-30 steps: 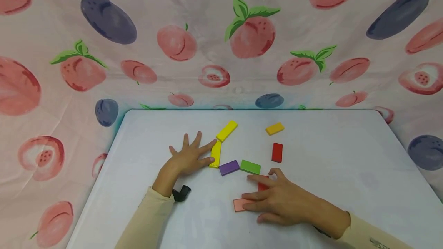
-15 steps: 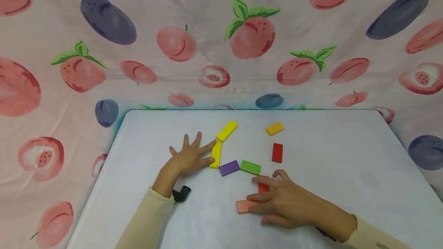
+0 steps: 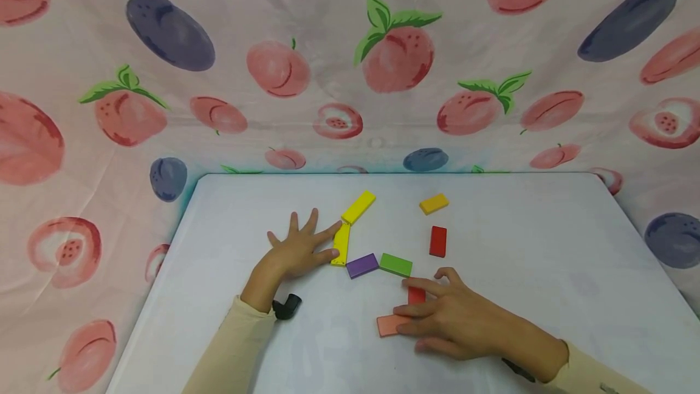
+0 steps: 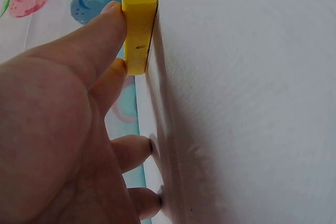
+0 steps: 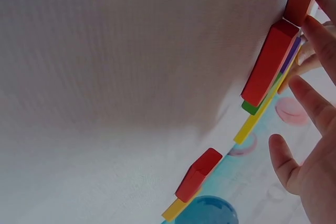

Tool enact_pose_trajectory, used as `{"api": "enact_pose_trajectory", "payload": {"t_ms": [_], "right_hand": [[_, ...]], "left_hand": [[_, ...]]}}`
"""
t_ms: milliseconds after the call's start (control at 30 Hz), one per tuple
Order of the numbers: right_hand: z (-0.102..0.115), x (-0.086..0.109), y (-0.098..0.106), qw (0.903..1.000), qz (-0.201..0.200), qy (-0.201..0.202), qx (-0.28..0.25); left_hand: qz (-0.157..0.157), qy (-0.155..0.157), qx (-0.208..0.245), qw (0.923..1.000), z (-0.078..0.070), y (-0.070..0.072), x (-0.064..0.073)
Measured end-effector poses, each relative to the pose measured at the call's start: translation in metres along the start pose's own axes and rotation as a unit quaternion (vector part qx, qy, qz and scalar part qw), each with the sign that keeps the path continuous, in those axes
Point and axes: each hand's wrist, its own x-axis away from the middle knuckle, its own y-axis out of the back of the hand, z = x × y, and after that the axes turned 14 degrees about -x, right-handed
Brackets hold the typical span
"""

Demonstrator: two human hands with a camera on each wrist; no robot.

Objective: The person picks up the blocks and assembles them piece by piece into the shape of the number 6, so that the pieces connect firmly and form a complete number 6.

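Note:
My left hand [image 3: 298, 251] rests on the table with its fingers spread. Its thumb and a fingertip touch the left side of a yellow block [image 3: 341, 245], also visible as a yellow block [image 4: 139, 24] in the left wrist view. My right hand [image 3: 465, 321] has its fingers loosely extended. Fingertips touch a salmon-pink block [image 3: 387, 325], seen as an orange-pink block [image 5: 302, 1] in the right wrist view. Other fingers partly cover a red block [image 3: 416, 295]. A purple block [image 3: 362, 266] and a green block [image 3: 396, 264] lie between the hands, end to end.
A second yellow block [image 3: 359, 207] extends from the touched one. Farther right lie a red block [image 3: 438, 241] and an orange-yellow block [image 3: 434, 203], apart from the chain. The white table [image 3: 547, 230] ends at a fruit-print cloth [image 3: 328, 78].
My right hand has slid slightly right, and the salmon-pink block has shifted right with it, toward the partly covered red block. My left hand has stayed in place.

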Motion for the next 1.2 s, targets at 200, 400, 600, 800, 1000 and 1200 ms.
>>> {"api": "enact_pose_trajectory", "payload": {"t_ms": [200, 400, 600, 800, 1000, 1200], "right_hand": [[-0.0003, 0.0016, 0.0006, 0.9999, -0.008, -0.001, 0.007], [-0.0015, 0.0039, 0.0050, 0.9988, -0.049, 0.004, 0.010], [-0.0013, 0.0058, 0.0070, 0.9986, -0.054, 0.004, -0.003], [0.0015, 0.0067, 0.0052, 0.9992, -0.037, 0.005, -0.014], [0.0032, 0.0045, 0.0020, 0.9994, -0.034, 0.005, 0.003], [0.0025, 0.0024, 0.0016, 0.9994, -0.033, -0.003, 0.010]], "left_hand": [[0.000, 0.001, -0.001, 1.0000, -0.0006, 0.0005, -0.0001], [-0.002, 0.002, 0.000, 1.0000, -0.0010, -0.0010, -0.0002], [-0.003, 0.001, 0.004, 1.0000, -0.0014, -0.0006, 0.0007], [-0.005, -0.001, 0.002, 1.0000, -0.0007, -0.0006, 0.0003], [-0.003, -0.001, 0.003, 1.0000, -0.0012, -0.0001, 0.0017], [-0.004, -0.001, 0.003, 1.0000, -0.0012, 0.0002, 0.0011]]}}
